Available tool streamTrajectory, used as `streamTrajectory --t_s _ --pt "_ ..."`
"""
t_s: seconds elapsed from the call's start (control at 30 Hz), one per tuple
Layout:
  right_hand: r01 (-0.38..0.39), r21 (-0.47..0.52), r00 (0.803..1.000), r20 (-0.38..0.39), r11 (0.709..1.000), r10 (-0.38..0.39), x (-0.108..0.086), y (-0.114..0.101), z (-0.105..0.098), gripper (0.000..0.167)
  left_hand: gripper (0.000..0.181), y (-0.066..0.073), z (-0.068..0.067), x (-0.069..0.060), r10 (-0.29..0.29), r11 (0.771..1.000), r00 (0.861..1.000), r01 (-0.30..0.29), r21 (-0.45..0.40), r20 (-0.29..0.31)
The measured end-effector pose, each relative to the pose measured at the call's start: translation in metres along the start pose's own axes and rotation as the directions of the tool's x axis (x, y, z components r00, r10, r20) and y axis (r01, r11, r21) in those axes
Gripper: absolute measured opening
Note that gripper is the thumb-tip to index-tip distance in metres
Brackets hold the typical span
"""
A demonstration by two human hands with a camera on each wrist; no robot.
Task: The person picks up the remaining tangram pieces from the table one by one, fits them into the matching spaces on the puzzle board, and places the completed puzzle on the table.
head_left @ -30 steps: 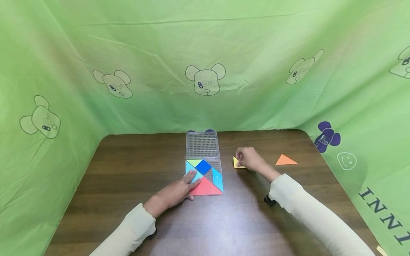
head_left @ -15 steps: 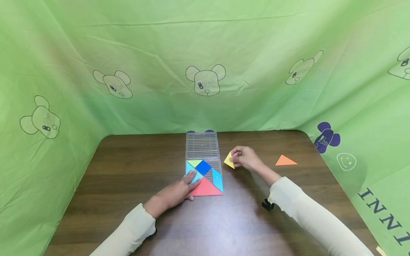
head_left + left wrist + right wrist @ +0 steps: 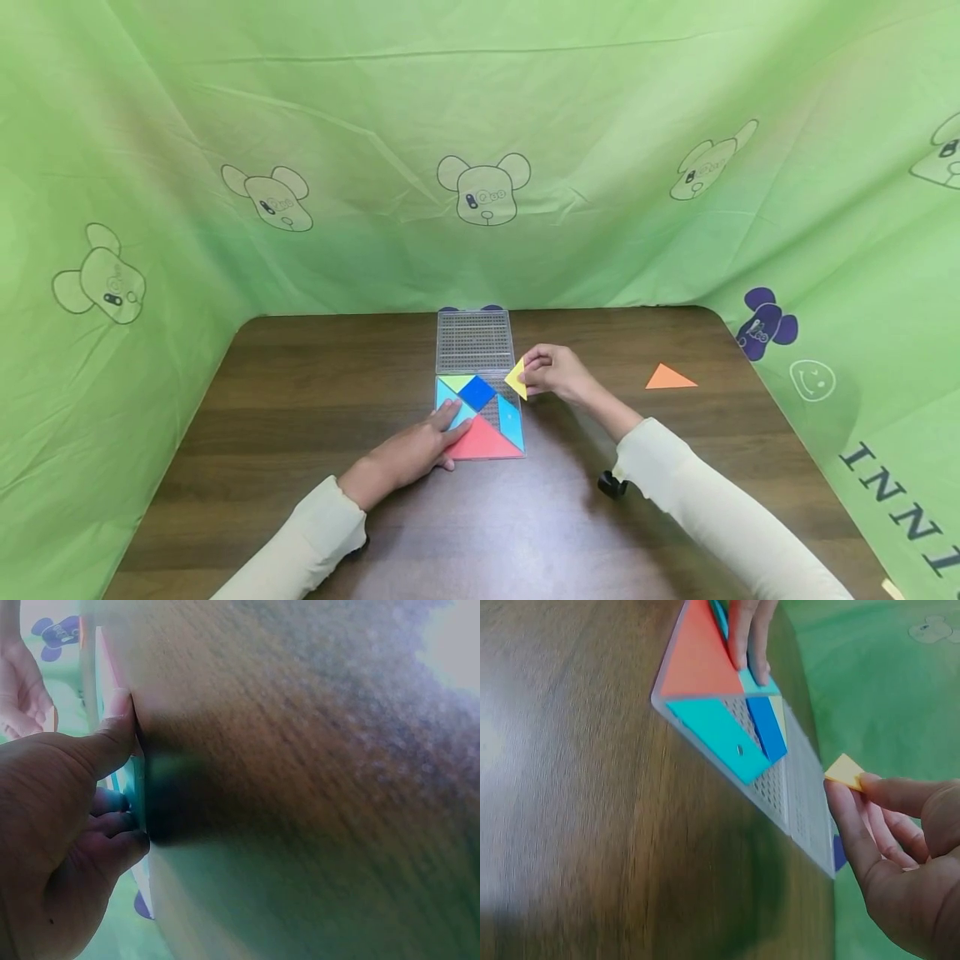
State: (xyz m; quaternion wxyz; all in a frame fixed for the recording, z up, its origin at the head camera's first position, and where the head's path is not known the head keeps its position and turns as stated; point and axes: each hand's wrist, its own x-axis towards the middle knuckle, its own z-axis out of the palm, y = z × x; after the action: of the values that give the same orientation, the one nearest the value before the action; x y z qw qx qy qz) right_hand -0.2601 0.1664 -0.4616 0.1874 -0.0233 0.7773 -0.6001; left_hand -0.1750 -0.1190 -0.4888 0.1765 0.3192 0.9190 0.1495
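A clear hinged tangram case (image 3: 476,340) lies opened flat on the table. In its near half are a red triangle (image 3: 483,442), light blue triangles, a dark blue square (image 3: 477,393), a yellow-green triangle (image 3: 454,382) and a light blue parallelogram (image 3: 509,422). My left hand (image 3: 408,452) holds the case at its near left corner, fingers over the pieces and thumb by the edge. Between thumb and fingertips my right hand (image 3: 557,372) pinches a yellow triangle (image 3: 845,771), raised by the case's right side near the bare dotted part.
An orange triangle (image 3: 670,377) lies on the brown wooden table (image 3: 315,375), to the right of my right hand. A green cloth (image 3: 360,267) with printed bear heads stands behind the table and along both sides.
My right hand has lifted the yellow triangle from the table and carried it left to the case, turning it on the way. My left hand stays in place.
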Motion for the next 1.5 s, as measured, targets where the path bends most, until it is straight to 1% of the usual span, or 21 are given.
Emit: streamTrajectory --t_s 0.17,0.27,0.4,0.53,0.63,0.8,0.93,1.07,1.23,1.4,1.5 --pt "-0.009 0.006 1.000 -0.016 1.000 0.010 0.003 -0.002 0.012 0.030 0.069 0.000 0.000 0.000 -0.005 1.000 1.000 0.005 0.004 0.006" --pt "0.006 0.002 1.000 -0.009 1.000 -0.006 0.004 -0.002 0.019 0.034 0.069 -0.001 0.000 0.000 -0.004 1.000 1.000 0.005 -0.004 0.007" --pt "0.033 -0.038 0.999 0.000 0.999 -0.033 0.003 -0.001 0.026 0.033 0.069 -0.001 0.000 0.001 -0.001 1.000 1.000 0.001 -0.011 0.007" --pt "0.045 -0.098 0.999 -0.005 0.994 -0.045 0.001 0.001 0.031 0.024 0.070 -0.001 0.000 0.001 0.003 1.000 1.000 -0.003 -0.006 0.004" --pt "0.028 -0.130 1.000 -0.010 0.991 -0.030 0.001 0.002 0.036 0.018 0.070 0.000 -0.001 0.001 0.006 1.000 1.000 -0.006 -0.003 0.002" --pt "-0.008 -0.176 1.000 -0.018 0.984 0.005 0.003 0.005 0.044 0.014 0.070 0.000 -0.001 0.001 0.010 1.000 1.000 -0.010 -0.001 0.002" --pt "-0.016 -0.193 1.000 -0.022 0.981 0.012 0.004 0.008 0.050 0.013 0.069 0.000 -0.001 0.000 0.012 1.000 1.000 -0.012 -0.003 0.003" --pt "-0.004 -0.210 1.000 -0.017 0.978 0.000 0.002 0.009 0.055 0.015 0.069 0.000 -0.001 0.001 0.015 1.000 1.000 -0.015 -0.002 0.002" --pt "0.035 -0.293 0.999 -0.029 0.956 -0.045 0.001 0.011 0.059 0.016 0.069 -0.001 -0.001 0.001 0.033 0.999 0.999 -0.033 0.014 -0.012" --pt "0.036 -0.340 0.997 -0.056 0.940 -0.059 0.000 0.012 0.063 0.020 0.070 -0.001 -0.001 0.000 0.042 0.999 0.999 -0.042 0.020 -0.018" --pt "0.051 -0.405 0.993 -0.078 0.913 -0.090 -0.001 0.012 0.065 0.021 0.069 -0.001 -0.001 0.000 0.045 0.999 0.999 -0.044 0.023 -0.023"
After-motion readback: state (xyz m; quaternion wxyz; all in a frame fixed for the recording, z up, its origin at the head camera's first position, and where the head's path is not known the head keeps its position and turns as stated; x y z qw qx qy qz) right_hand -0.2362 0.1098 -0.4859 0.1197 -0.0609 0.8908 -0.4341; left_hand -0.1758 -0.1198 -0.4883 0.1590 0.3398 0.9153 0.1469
